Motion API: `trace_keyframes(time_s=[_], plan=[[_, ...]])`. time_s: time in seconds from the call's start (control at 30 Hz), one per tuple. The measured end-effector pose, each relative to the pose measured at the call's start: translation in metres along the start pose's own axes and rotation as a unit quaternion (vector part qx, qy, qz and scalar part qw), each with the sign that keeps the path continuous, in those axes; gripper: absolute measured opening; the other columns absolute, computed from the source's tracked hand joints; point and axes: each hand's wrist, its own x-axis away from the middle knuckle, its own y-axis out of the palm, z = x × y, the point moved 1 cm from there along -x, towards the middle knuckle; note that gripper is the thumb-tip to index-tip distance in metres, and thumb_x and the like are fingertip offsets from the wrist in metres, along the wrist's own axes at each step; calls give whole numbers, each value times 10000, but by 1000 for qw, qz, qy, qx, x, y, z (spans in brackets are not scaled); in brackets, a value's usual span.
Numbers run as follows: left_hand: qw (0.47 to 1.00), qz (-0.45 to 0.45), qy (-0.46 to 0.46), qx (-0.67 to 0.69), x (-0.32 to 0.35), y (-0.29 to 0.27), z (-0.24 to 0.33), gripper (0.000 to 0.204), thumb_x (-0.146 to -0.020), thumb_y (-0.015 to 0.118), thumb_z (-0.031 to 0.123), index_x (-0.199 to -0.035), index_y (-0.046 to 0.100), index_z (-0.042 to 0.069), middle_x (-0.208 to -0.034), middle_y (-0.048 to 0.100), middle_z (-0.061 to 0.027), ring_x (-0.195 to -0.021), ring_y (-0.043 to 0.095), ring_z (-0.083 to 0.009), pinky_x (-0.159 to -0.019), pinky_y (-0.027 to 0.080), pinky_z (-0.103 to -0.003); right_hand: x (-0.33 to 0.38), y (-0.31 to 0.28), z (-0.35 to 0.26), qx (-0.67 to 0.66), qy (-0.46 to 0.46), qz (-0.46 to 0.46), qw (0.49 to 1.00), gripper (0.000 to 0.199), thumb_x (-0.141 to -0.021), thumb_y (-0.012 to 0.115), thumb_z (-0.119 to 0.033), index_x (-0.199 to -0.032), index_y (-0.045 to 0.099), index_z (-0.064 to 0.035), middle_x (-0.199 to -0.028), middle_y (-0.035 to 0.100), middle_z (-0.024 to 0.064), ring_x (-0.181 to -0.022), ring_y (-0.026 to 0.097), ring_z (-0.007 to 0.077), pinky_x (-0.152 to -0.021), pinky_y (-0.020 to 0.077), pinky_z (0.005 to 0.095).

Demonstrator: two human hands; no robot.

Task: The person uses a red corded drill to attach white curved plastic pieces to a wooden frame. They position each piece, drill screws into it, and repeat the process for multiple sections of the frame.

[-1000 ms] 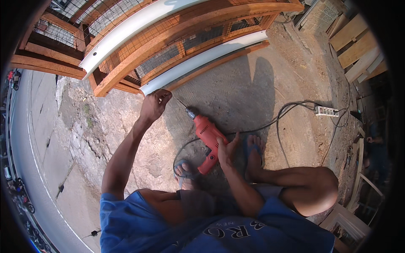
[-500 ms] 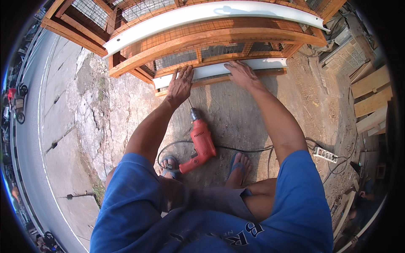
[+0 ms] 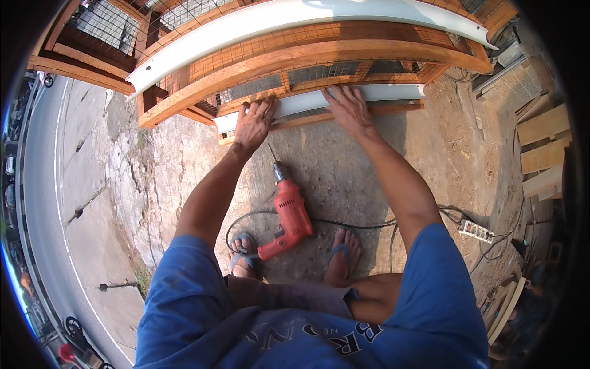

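A long white trough (image 3: 302, 104) runs along the low front of a wooden wire-mesh cage (image 3: 258, 69). My left hand (image 3: 253, 126) grips it near its left end, fingers bent over the far edge. Further right, my right hand (image 3: 349, 112) also holds the trough, its fingers reaching across to the back edge; the undersides of both hands are hidden. A red power drill (image 3: 291, 210) with a long bit lies on the ground between my arms, its bit pointing toward the cage.
A second, longer white trough (image 3: 270, 26) spans the cage higher up. The drill's black cord (image 3: 356, 226) crosses the ground near my feet toward a white power strip (image 3: 475, 232). Wooden boards (image 3: 544, 132) lie at the right; a road (image 3: 46, 184) passes on the left.
The view has shifted slightly, so the drill appears lower. My right hand's fingers have spread further across the lower trough; my left fingers are more bent. Both hands stay on it.
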Motion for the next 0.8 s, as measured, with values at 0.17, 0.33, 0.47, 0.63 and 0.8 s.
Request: trace_keyframes(time_s=[0.17, 0.33, 0.47, 0.63, 0.8], plan=[[997, -14, -14, 74, -2, 0, -3, 520, -949, 490, 122, -1469, 497, 102, -1495, 516, -38, -1170, 551, -225, -1042, 378, -440, 0, 2, -2, 5, -2, 22, 1000, 514, -950, 662, -272, -1431, 558, -120, -1416, 541, 111, -1325, 479, 318, -1111, 374, 493], [994, 49, 9, 95, -6, -1, -6, 509, -909, 588, 138, -1416, 553, 111, -1375, 610, -35, -1093, 582, -212, -981, 407, -393, -5, -11, -4, -31, 24, -19, 999, 499, -944, 672, -302, -1397, 592, -107, -1401, 545, 92, -1365, 440, 289, -1128, 369, 456], [994, 73, 20, 73, -9, 0, -9, 445, -907, 690, 223, -1332, 605, 122, -1205, 685, -22, -1029, 610, -207, -934, 430, -372, -4, -16, -12, -39, 40, 17, 998, 510, -930, 687, -333, -1374, 608, -94, -1368, 551, 83, -1344, 440, 279, -1122, 370, 441], [988, 65, 2, 136, -9, -1, -12, 314, -907, 685, 207, -1207, 629, 130, -1073, 703, -41, -1000, 625, -228, -937, 436, -386, -8, -21, -16, -44, 21, 18, 999, 505, -912, 713, -353, -1329, 630, -80, -1351, 562, 86, -1300, 472, 279, -1094, 392, 437], [989, 61, -2, 131, -12, 0, -15, 244, -919, 662, 182, -1153, 622, 125, -1038, 707, -49, -1005, 628, -247, -941, 443, -404, -21, -18, -68, -214, 101, 2, 972, 382, -906, 736, -319, -1154, 690, -33, -1142, 670, 110, -1114, 590, 289, -978, 481, 430]])
